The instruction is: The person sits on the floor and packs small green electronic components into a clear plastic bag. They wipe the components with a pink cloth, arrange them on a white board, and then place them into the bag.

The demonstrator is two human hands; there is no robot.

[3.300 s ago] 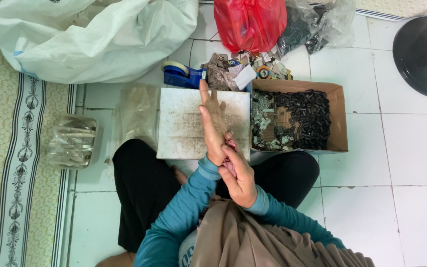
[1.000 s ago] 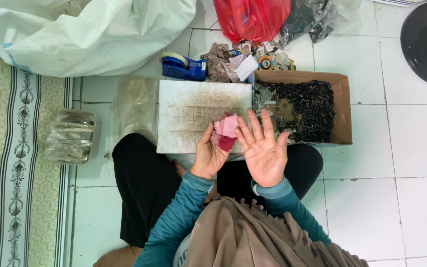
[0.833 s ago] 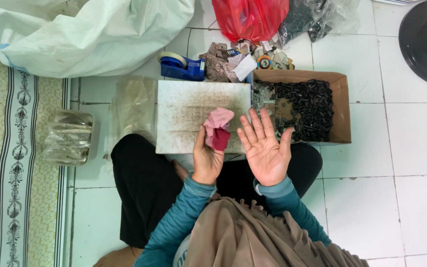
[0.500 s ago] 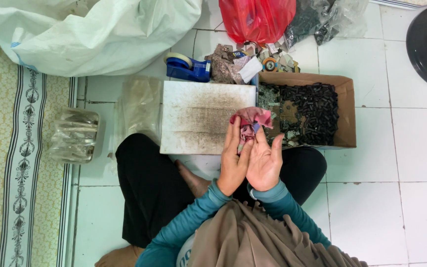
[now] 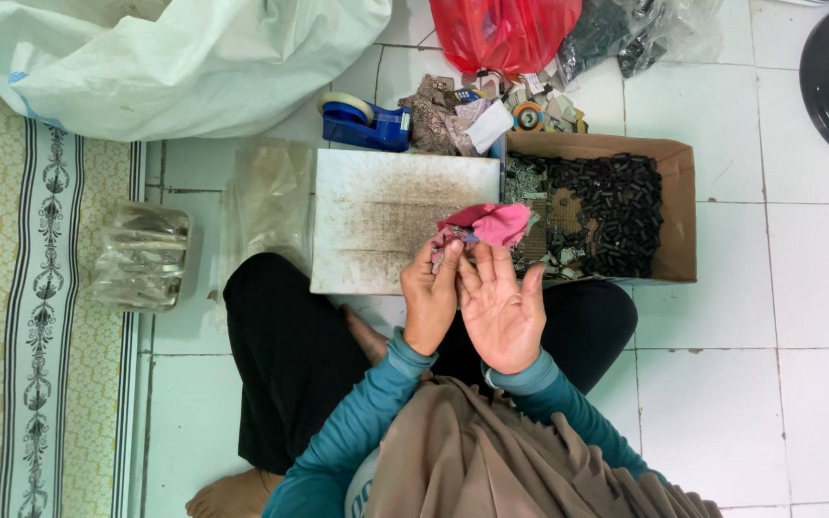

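Observation:
My left hand (image 5: 431, 297) pinches a crumpled pink cloth (image 5: 487, 224) at its lower edge, held above the right side of a stained white board (image 5: 386, 221). My right hand (image 5: 503, 309) is palm up with fingers spread, its fingertips touching the cloth from below. Both hands are over my lap, just in front of a brown cardboard box (image 5: 675, 213) filled with small black pieces and scraps.
A blue tape dispenser (image 5: 367, 122) and a pile of paper scraps lie behind the board. A big white sack (image 5: 194, 58), a red plastic bag (image 5: 501, 29) and clear bags (image 5: 141, 254) lie around on the tiled floor. A patterned mat (image 5: 21, 288) runs along the left.
The pink cloth appeared in my left hand and moved right, toward the box. My right hand turned palm up and came in under the cloth.

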